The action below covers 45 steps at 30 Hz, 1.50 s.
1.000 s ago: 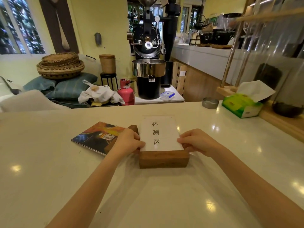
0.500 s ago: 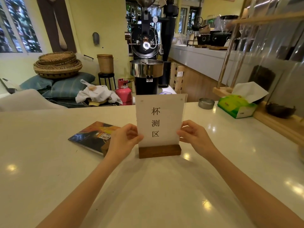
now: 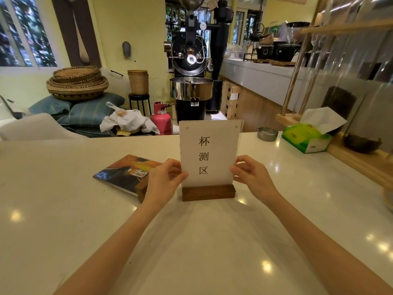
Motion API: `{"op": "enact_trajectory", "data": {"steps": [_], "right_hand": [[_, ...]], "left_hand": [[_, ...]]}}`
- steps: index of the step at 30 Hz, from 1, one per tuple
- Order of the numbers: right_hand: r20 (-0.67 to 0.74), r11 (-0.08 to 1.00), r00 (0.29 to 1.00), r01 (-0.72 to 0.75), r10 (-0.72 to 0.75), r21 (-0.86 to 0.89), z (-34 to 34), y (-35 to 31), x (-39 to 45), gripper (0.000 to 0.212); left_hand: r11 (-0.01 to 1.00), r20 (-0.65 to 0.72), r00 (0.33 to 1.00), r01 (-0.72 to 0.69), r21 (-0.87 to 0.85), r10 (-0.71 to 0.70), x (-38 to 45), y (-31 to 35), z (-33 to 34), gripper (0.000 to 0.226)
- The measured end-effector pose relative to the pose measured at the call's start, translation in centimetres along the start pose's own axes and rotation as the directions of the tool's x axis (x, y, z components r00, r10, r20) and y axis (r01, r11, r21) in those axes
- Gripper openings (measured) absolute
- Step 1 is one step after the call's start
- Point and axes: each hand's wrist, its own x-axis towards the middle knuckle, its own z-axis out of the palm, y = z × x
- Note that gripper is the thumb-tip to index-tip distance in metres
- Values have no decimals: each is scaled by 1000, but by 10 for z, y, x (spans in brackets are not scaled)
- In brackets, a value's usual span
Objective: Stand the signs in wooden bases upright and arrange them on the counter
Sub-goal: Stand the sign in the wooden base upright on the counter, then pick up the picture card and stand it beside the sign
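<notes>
I see the white sign (image 3: 209, 153) standing upright in its wooden base (image 3: 208, 192), which rests flat on the counter (image 3: 63, 209) about midway between the left and right edges and closer to the far edge than to me. The panel is clear acrylic with a white sheet inside carrying three dark characters in a column, and it faces me squarely.

My left hand (image 3: 163, 180) is at the sign's left edge, low down near the base, with the thumb on the front face and the fingers curled round behind, so it is pinching the panel's edge. My right hand (image 3: 252, 177) mirrors it on the right edge, fingers (image 3: 242, 165) bent and closed against that edge at about the same height. Both forearms run back toward me across the counter.

Just left of the sign, partly behind my left hand, a second sign (image 3: 127, 173) lies flat on the counter, its printed face up, dark with orange, and its own wooden base (image 3: 141, 189) at the nearer end beside my left wrist.

Toward the counter's far right corner sit a small metal tin (image 3: 267, 134) and a green tissue box (image 3: 306, 138) with a tissue sticking up, well apart from the upright sign.
</notes>
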Motion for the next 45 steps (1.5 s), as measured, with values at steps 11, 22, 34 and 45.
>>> {"op": "enact_trajectory", "data": {"steps": [11,22,34,45], "right_hand": [[24,878,979,-170,202,-448,-4,-40,-14,20],[522,996,849,87,-78,8,129,-117,7,13],[383,690,911,181,150,-700,211,-84,85,19],[336,663,909,96,245,-742,213,-72,103,6]], "left_hand": [[991,95,987,131,19,-133,7,-5,-38,28],[865,71,867,497,-68,-493,-10,-43,-124,20],[562,209,677,714,-416,-706,4,-74,-117,19],[554,179,710,660,-508,-681,19,-87,-109,16]]}}
